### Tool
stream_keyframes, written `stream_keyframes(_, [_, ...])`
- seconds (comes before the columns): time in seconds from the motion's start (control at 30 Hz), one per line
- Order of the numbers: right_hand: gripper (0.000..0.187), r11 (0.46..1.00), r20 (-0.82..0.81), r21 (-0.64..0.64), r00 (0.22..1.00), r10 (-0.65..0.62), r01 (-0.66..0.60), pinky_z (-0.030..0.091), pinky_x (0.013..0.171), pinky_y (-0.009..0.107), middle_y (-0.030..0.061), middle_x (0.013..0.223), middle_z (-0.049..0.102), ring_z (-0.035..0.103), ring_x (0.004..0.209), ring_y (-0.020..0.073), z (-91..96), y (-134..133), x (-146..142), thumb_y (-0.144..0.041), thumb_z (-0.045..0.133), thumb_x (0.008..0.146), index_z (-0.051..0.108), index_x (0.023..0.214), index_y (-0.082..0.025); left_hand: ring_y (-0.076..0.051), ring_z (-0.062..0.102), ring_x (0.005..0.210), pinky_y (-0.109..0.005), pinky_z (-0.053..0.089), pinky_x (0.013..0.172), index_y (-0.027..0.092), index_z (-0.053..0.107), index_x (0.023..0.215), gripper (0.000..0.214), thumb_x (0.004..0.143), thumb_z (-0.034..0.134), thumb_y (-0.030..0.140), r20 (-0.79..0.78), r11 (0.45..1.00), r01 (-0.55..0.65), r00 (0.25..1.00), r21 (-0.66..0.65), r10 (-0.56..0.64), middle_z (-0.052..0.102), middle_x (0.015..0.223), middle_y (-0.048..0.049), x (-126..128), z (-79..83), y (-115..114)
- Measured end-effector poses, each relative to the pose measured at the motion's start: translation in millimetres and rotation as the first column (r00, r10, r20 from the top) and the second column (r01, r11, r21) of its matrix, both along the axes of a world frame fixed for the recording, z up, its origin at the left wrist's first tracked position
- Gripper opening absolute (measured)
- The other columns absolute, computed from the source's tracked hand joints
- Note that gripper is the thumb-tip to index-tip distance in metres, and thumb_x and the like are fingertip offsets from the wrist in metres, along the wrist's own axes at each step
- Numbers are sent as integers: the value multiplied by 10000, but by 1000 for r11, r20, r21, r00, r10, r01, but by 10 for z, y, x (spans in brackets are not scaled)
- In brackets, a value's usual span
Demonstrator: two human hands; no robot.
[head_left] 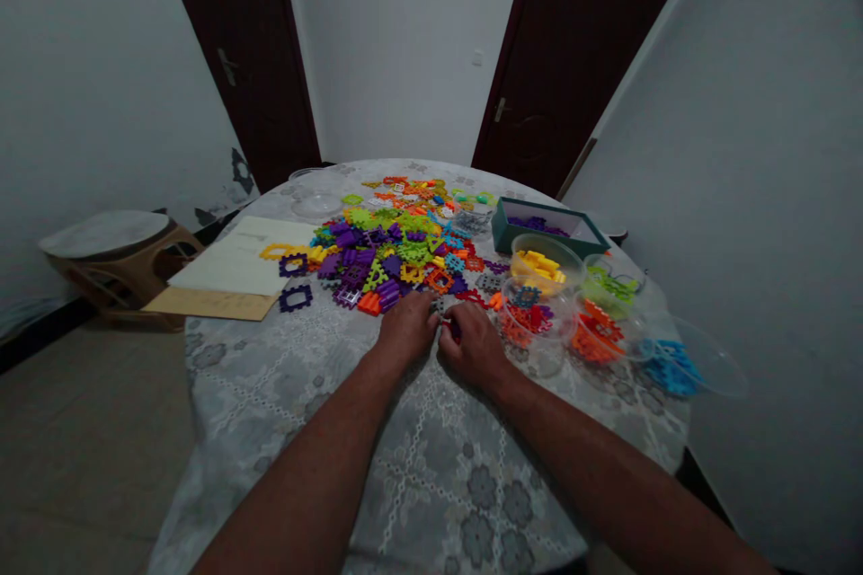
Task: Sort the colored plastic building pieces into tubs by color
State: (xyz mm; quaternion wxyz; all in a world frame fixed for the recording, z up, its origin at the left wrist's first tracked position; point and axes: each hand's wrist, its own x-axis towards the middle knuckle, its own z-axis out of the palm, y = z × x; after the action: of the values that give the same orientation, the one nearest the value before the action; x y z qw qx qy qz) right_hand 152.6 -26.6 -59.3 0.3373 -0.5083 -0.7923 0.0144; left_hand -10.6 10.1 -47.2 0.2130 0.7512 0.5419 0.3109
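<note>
My left hand (408,325) and my right hand (474,343) rest close together at the near edge of a heap of plastic building pieces (387,252). The fingers of both are curled. A dark red building piece (456,332) shows partly inside my right hand. Whatever my left fingers pinch is hidden or too small to name. The heap mixes purple, lime green, orange, yellow and blue toothed pieces. Just left of it lie purple square frames (295,297). To the right, a clear bowl (532,332) contains red and orange pieces, with a blue one on top.
More clear bowls hold yellow pieces (538,269), orange pieces (596,337), green pieces (612,287) and blue pieces (672,367). Behind them stands a green box (502,234) with purple pieces. Cardboard and paper (229,265) lie left on the patterned tablecloth (404,467). A stool (121,265) stands beyond.
</note>
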Motion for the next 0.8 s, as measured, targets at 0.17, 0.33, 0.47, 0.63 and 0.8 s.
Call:
stream_keyframes(0.17, [120,998,68,14,995,-67,66,431,850,365,83,907,579,538,918,245,-2,-25,-2,-185,518,929,579,829,-214,-292,648,997,-345,440,883,243,733,1171,366,807,730,206,39,1000,-6,999,-26,7,705,1027,-106,-40,-35,15])
stream_keyframes(0.33, [154,995,112,-40,990,-90,95,387,744,325,58,860,602,529,812,212,22,-31,-28,-237,526,990,584,850,-207,-256,600,820,-328,419,808,243,741,864,186,706,750,147,225,1000,2,974,-21,3,643,822,-55,-38,-33,12])
stream_keyframes(0.47, [224,996,101,-50,992,-70,75,348,691,319,37,782,600,510,734,195,32,-34,-38,-293,524,1018,573,815,-213,-247,588,837,-320,416,794,240,665,767,118,734,709,136,196,998,-50,979,-48,58,629,847,-51,-7,60,-28])
stream_keyframes(0.63, [263,999,-123,-49,992,-26,20,349,677,306,7,740,555,506,702,172,104,-79,25,-309,499,1008,517,760,-225,-226,548,738,-312,415,749,248,625,740,121,749,695,150,372,995,0,927,-95,35,595,715,-21,16,158,-56])
stream_keyframes(0.8, [325,996,-435,-81,897,-74,43,335,619,291,-40,650,476,468,630,150,204,-129,57,-364,504,1004,476,709,-230,-218,601,730,-294,445,689,249,706,915,283,664,725,120,669,962,167,743,-215,21,665,770,-31,58,120,-96])
